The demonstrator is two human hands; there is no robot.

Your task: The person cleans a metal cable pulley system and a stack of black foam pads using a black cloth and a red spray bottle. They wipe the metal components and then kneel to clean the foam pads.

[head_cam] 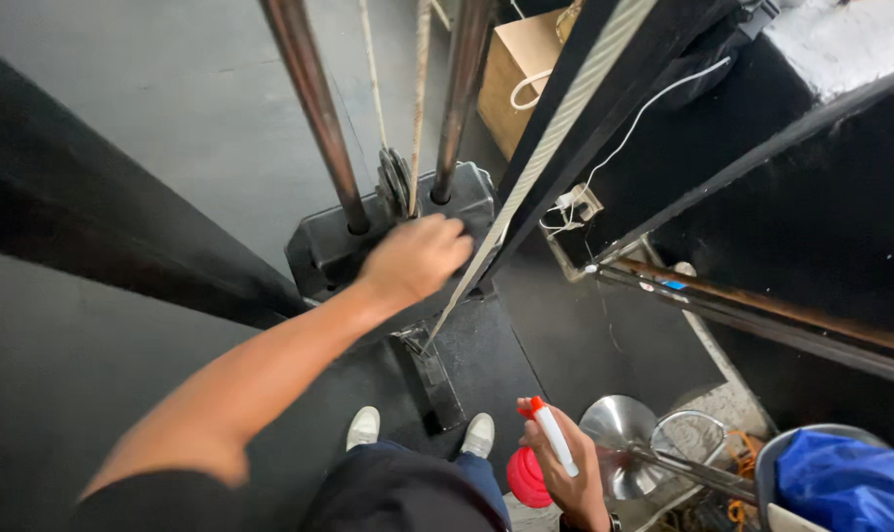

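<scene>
A: Where is the left hand (414, 258)?

B: It is stretched forward and down onto the top of a black weight stack (329, 258) of a gym machine, just by the two rusty guide rods (319, 108) that rise out of it. The fingers are curled in a narrow grip against the block, and I cannot tell whether anything is pinched inside them.

A: And the right hand (570, 473)?

B: Low, close to the body. Its grip is wrapped around a spray bottle (541, 458) with a white trigger, an orange nozzle tip and a red body. The bottle is upright, hanging above the floor (585, 335) just right of the person's white shoes (364, 427).

A: What runs between the two hands?

B: A pale woven strap (526, 177) slants down along a black frame bar and ends at a dark floor plate (477, 355) in front of the shoes. A thin cable (419, 89) and a small pulley (396, 180) sit between the rods.

A: Anything off to the right?

B: A shiny metal stool (619, 424), a wire basket (691, 433), and a blue plastic bag (846, 478) in a grey bin. Farther back stands a brown paper bag (521, 74) with a white cord (624, 138) trailing beside it.
</scene>
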